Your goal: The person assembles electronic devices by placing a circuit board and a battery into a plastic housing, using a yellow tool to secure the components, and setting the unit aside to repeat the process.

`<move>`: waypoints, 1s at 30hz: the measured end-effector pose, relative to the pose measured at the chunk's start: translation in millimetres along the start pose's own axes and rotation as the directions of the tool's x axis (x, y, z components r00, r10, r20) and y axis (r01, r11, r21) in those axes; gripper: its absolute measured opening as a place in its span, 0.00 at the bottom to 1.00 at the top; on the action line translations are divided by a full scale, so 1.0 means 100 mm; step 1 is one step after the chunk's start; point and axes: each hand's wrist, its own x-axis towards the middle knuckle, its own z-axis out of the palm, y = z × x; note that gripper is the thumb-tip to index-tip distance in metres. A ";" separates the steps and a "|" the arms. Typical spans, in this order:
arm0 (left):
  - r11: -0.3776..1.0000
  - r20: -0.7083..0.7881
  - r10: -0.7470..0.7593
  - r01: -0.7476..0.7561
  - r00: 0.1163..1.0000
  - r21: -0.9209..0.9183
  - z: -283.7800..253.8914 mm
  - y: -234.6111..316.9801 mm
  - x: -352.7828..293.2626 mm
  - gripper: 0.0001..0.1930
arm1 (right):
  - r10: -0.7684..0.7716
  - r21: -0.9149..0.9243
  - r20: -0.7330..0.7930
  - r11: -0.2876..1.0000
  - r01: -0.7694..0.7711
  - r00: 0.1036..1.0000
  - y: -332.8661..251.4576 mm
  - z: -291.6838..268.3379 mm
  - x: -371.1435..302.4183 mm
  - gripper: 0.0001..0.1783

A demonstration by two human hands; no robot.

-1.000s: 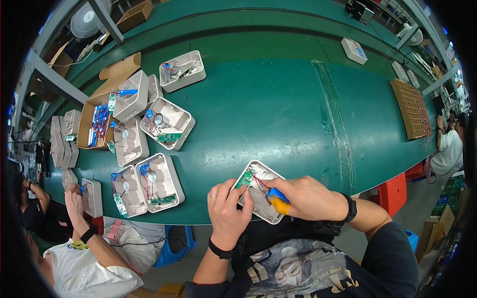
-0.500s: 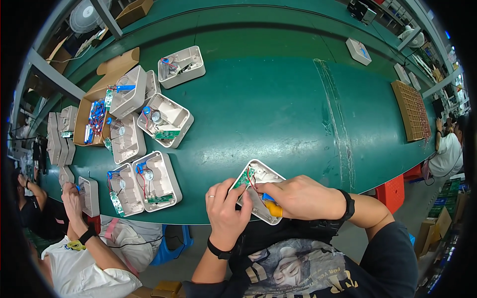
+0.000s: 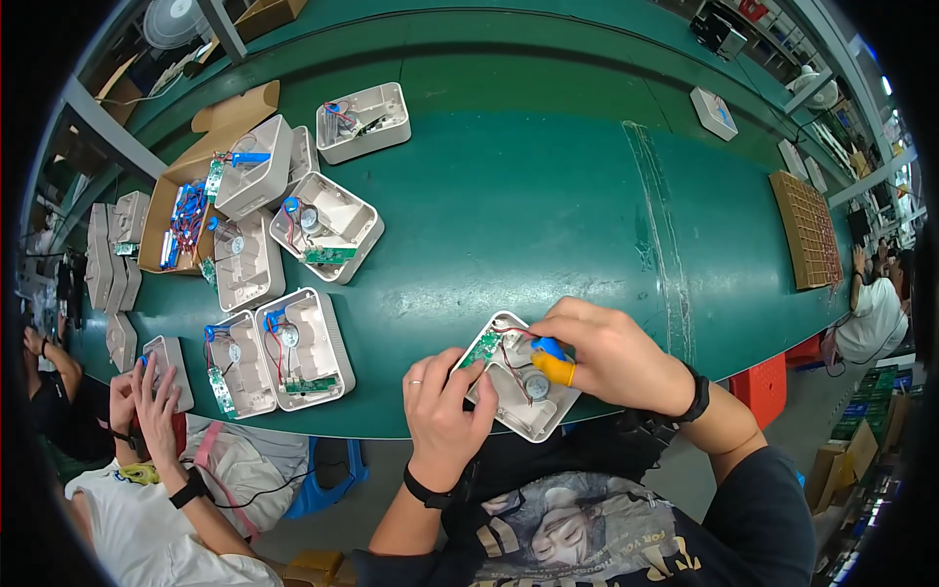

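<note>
At the table's near edge lies an open white plastic housing (image 3: 533, 427). A green circuit board (image 3: 481, 348) sits at its upper left and a round grey speaker (image 3: 534, 387) in its middle. My left hand (image 3: 442, 413) grips the housing's left side, thumb over the rim. Above the right rim, my right hand (image 3: 618, 354) pinches a blue battery (image 3: 550, 347), partly hidden by the fingers. Red and black wires (image 3: 511, 333) run from the battery toward the board. A yellow finger cot (image 3: 554, 369) covers my right thumb.
Several open housings (image 3: 311, 362) with boards and wires stand at the left, beside a cardboard box (image 3: 152, 235) of blue batteries. A co-worker's hands (image 3: 147, 401) hold another housing at far left. A brown gridded tray (image 3: 794, 231) lies at right, near a red stool (image 3: 761, 391).
My right hand has moved up and right with the battery, uncovering the speaker. My left hand keeps its grip. The co-worker's hand at left has spread its fingers.
</note>
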 end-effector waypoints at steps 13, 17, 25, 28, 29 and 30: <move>1.000 -0.016 -0.028 0.028 0.999 -0.015 -0.09 -0.10 -0.09 0.08 | -0.043 -0.427 0.062 0.902 0.066 0.997 -0.13 0.38 0.09 0.28; 0.998 -0.016 -0.047 0.046 0.999 -0.033 -0.09 -0.10 -0.10 0.07 | -0.053 -0.249 0.032 0.967 0.059 0.998 0.08 0.47 0.04 0.26; 0.999 -0.023 -0.029 0.028 0.999 -0.037 -0.14 -0.15 -0.12 0.09 | -0.052 -0.129 -0.173 0.991 0.030 0.984 -0.04 0.27 -0.16 0.22; 1.000 -0.034 0.017 -0.017 0.999 0.001 -0.14 -0.08 -0.16 0.10 | 0.295 -0.108 0.188 0.954 -0.279 0.937 -0.06 0.12 -0.40 0.21; 1.000 -0.014 0.020 -0.020 1.000 -0.021 -0.13 -0.07 -0.14 0.11 | 0.288 -0.101 0.183 0.957 -0.273 0.940 -0.05 0.10 -0.45 0.21; 0.999 0.005 0.023 -0.023 1.000 -0.040 -0.14 -0.04 -0.12 0.12 | 0.281 -0.090 0.173 0.959 -0.269 0.944 -0.05 0.08 -0.49 0.21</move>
